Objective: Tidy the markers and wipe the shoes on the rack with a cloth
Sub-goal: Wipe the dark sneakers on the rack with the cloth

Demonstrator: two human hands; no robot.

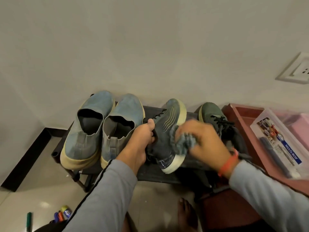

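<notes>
A person's left hand (142, 139) grips a dark sneaker (164, 136) tilted on its side atop the shoe rack (150, 173), while the right hand (204, 141) grips a grey cloth (183, 144) pressed against it. A green marker (29, 221) lies on the floor.

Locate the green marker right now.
Head view, bottom-left corner: the green marker lies on the floor tiles, left of a small cluster of other markers, below and in front of the shoe rack.
</notes>
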